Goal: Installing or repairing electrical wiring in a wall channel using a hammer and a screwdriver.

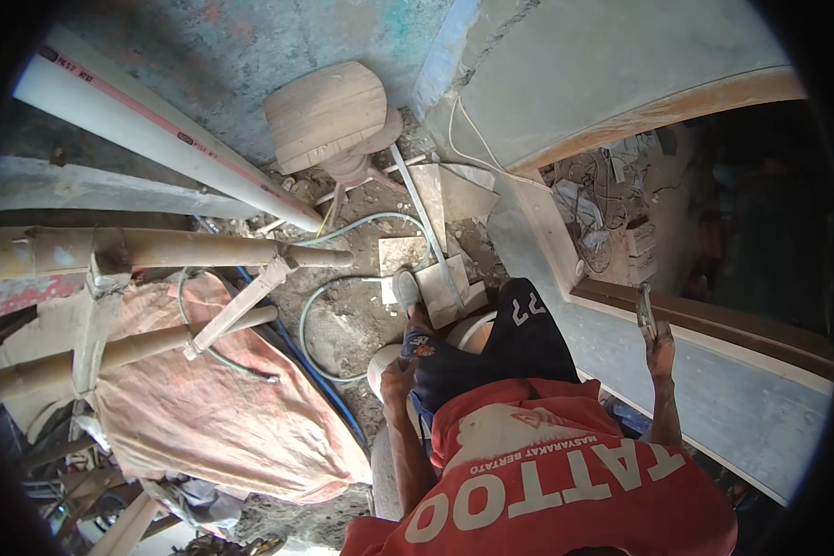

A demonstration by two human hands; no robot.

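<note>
At right of frame, the right hand [660,348] grips a silver-grey metal hand tool [646,311], which could strike the brown wooden sill [713,330] if grip loosens; whether the left hand [397,379] holds anything cannot be determined.

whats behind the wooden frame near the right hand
Through the wooden frame: a pale crumpled heap and blocky rubble. Farther right is too dark to tell; the wall covers the rest.

Head-worn fisheye view, looking steeply down, near both hands [398,378] [659,347]
</note>
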